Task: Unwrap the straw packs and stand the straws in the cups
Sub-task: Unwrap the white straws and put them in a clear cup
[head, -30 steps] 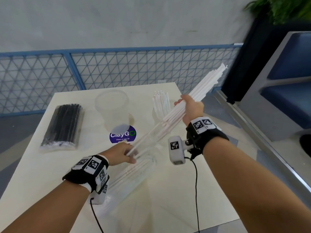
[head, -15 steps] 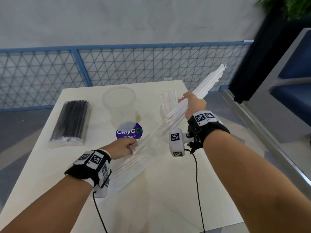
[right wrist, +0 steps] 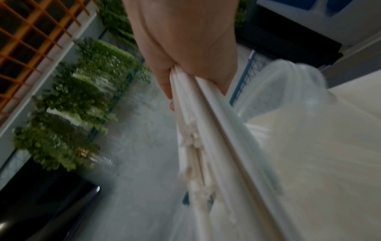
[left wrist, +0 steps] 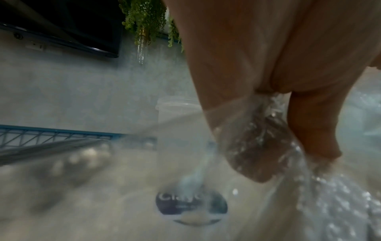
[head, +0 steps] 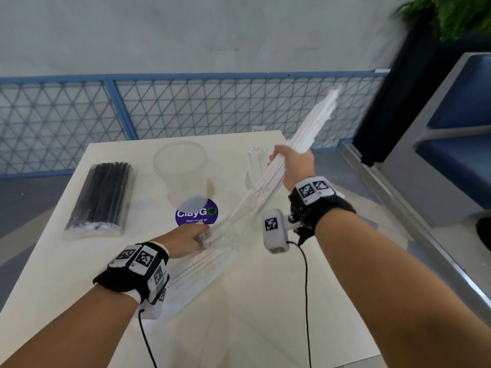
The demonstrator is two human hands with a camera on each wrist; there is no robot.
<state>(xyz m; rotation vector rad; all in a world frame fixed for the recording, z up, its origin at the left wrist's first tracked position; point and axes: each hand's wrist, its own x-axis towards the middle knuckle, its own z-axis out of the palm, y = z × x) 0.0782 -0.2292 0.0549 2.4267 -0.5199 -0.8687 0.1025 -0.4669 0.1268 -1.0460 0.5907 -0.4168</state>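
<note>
My right hand point(head: 291, 162) grips a bundle of white straws point(head: 313, 126) above the table, tilted up to the right; the right wrist view shows the white straws point(right wrist: 206, 130) running out of my fist point(right wrist: 185, 65). My left hand point(head: 191, 237) pinches the open end of the clear plastic wrapper point(head: 210, 264), which lies on the table with more white straws inside. The left wrist view shows my fingers point(left wrist: 257, 146) bunching the clear wrapper point(left wrist: 329, 203). An empty clear cup point(head: 182, 173) stands at the back middle. A second cup point(head: 256, 166) behind my right hand holds several white straws.
A sealed pack of black straws point(head: 102, 196) lies on the left of the table point(head: 66, 288). A purple round sticker point(head: 196, 215) sits before the empty cup. A blue mesh fence point(head: 186, 107) runs behind; a grey and blue bench point(head: 451, 144) stands at the right.
My right hand has drawn the straw bundle further up and right, out of the wrapper. My left hand has stayed on the wrapper's end. The head view has shifted slightly.
</note>
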